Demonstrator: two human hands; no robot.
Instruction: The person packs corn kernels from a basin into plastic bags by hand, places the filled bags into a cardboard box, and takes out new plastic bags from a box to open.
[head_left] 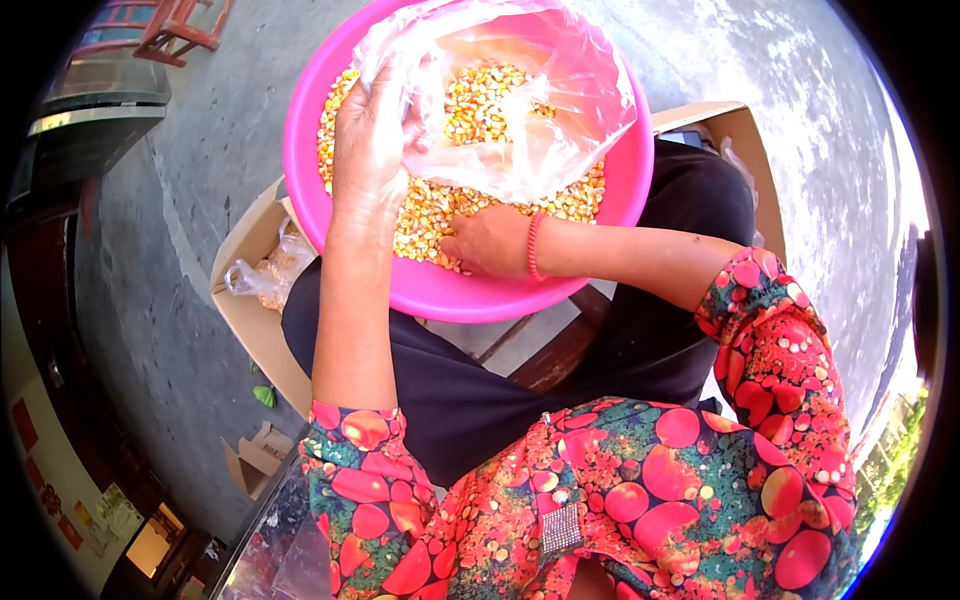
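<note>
A pink basin (470, 300) rests over my lap, with yellow-orange corn kernels (425, 215) spread inside it. My left hand (375, 135) grips the edge of a clear plastic bag (590, 90) at the basin's left side. The bag's mouth is spread wide, and kernels show in and through it. Low in the basin, my right hand (490, 242), with a red bracelet at the wrist, has its fingers dug into the kernels. Its fingertips are partly hidden, so what they hold does not show.
Cardboard boxes stand on both sides of my legs; the left one (250, 330) holds a knotted plastic bag (275, 272). A red wooden chair (180, 30) is at the upper left. A small open carton (262, 455) lies at the lower left.
</note>
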